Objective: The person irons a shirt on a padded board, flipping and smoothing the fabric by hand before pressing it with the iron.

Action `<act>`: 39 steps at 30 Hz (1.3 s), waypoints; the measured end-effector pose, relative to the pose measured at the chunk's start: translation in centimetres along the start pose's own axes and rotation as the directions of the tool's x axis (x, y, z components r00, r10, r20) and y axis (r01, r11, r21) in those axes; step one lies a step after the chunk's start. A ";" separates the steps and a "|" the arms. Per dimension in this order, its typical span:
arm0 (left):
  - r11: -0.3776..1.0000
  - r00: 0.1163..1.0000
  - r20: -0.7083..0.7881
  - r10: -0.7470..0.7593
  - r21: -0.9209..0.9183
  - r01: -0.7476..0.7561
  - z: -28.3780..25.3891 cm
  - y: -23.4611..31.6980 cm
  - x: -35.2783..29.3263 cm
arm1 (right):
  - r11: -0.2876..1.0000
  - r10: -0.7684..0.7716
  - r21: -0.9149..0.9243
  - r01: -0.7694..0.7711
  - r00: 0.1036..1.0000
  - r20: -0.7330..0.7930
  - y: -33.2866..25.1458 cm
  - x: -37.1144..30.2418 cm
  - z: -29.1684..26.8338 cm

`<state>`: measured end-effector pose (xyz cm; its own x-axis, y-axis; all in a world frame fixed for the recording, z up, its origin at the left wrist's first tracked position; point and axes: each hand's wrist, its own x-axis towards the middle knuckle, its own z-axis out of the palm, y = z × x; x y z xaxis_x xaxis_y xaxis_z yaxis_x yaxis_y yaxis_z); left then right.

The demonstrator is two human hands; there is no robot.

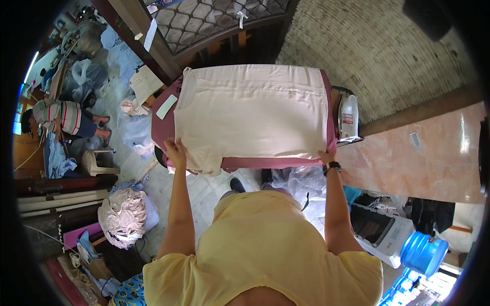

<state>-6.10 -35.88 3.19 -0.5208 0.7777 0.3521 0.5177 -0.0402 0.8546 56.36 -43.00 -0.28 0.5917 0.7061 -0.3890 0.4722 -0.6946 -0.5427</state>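
A cream short-sleeved top [255,112] lies spread out on an ironing board with a maroon cover [161,127]. Its neck end is to the left, and one sleeve hangs over the near edge. My left hand [176,153] pinches the cloth beside that sleeve, fingers closed. At the near right corner of the top, my right hand [327,157] grips the hem, a dark watch on its wrist. A pale paper strip [166,107] rests on the maroon cover beside the neckline.
A white iron [349,120] stands on the board's right end. Behind the board is a dark lattice gate [214,23]. Bundled pale cloth [122,217] sits at the lower left, near a plastic stool [97,162]. Another person [64,117] is at the far left.
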 end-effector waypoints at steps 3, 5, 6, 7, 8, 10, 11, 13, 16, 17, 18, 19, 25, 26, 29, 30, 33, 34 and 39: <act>0.998 0.999 0.039 -0.023 -0.057 0.025 -2.5 3.3 -2.1 | 0.988 -0.049 0.147 0.038 0.996 0.074 2.2 -0.4 -3.2; 0.995 0.994 0.079 -0.078 -0.061 0.083 -4.4 3.3 -4.8 | 0.982 -0.090 0.171 0.081 0.995 0.044 3.9 -1.9 -4.2; 0.992 0.991 0.084 -0.100 -0.064 0.105 -5.2 2.4 -6.2 | 0.986 -0.059 0.155 0.054 0.998 0.025 4.9 -2.6 -4.2; 0.990 0.988 0.095 -0.121 -0.063 0.127 -6.1 1.9 -7.8 | 0.990 -0.022 0.141 0.020 1.000 0.008 5.8 -4.0 -4.2; 0.984 0.984 0.077 -0.164 -0.053 0.168 -7.3 1.8 -9.3 | 0.995 -0.036 0.098 0.033 0.999 0.027 6.3 -5.5 -4.2; 0.964 0.966 0.087 -0.242 -0.089 0.249 -7.0 1.3 -13.5 | 0.996 -0.081 -0.037 0.079 0.996 -0.038 15.4 -5.2 -6.2; 0.971 0.972 0.040 -0.233 -0.036 0.234 -9.6 1.1 -14.4 | 0.999 0.016 -0.034 -0.015 1.000 0.026 14.3 -7.1 -3.9; 0.966 0.966 0.048 -0.256 -0.035 0.257 -11.9 -0.7 -17.3 | 0.976 0.181 -0.141 -0.165 0.977 0.111 16.2 -10.5 -3.6; 0.927 0.923 0.089 -0.373 0.002 0.375 -15.0 -1.1 -19.4 | 0.896 0.443 -0.067 -0.439 0.874 0.198 15.7 -15.3 -1.6; 0.903 0.897 0.114 -0.428 0.015 0.429 -15.5 -0.8 -19.7 | 0.862 0.504 -0.062 -0.504 0.835 0.222 15.2 -16.5 -1.6; 0.882 0.873 0.129 -0.470 0.099 0.460 -16.0 -0.7 -19.9 | 0.862 0.507 -0.139 -0.488 0.835 0.216 14.0 -17.0 -1.6; 0.857 0.849 0.146 -0.508 0.182 0.481 -16.4 -0.6 -19.7 | 0.856 0.512 -0.209 -0.473 0.834 0.208 12.8 -17.1 -1.7; 0.880 0.997 0.077 0.004 0.473 -0.039 -11.5 -0.3 -10.1 | 0.856 -0.259 -0.477 0.197 0.964 -0.066 2.4 -6.3 -1.6; 0.888 0.994 0.096 0.058 0.451 -0.095 -9.0 0.3 -7.2 | 0.813 -0.538 -0.387 0.435 0.816 -0.211 -0.4 -4.4 -1.3; 0.891 0.903 0.231 0.362 0.199 -0.408 0.7 4.8 1.6 | 0.788 -0.556 -0.428 0.443 0.810 -0.185 -9.0 3.1 0.5; 0.838 0.835 0.287 0.468 0.155 -0.523 4.8 5.7 4.2 | 0.783 -0.582 -0.427 0.451 0.773 -0.251 -10.4 6.0 1.1; 0.745 0.631 0.528 0.568 -0.005 -0.667 14.5 11.1 9.8 | 0.803 -0.564 -0.406 0.436 0.776 -0.282 -17.6 10.1 2.5; 0.719 0.571 0.584 0.577 -0.030 -0.695 17.6 11.5 11.0 | 0.826 -0.540 -0.342 0.449 0.804 -0.248 -19.1 11.1 3.1; 0.615 0.368 0.829 0.421 0.037 -0.788 27.0 12.4 14.4 | 0.796 -0.605 -0.216 0.565 0.744 -0.284 -19.9 17.4 3.2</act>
<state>11.07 -8.24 8.55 0.5891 0.7893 0.1731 0.7540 -0.6140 0.2336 55.15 -16.50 1.36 0.3400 0.9063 0.2509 0.8514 -0.1833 -0.4915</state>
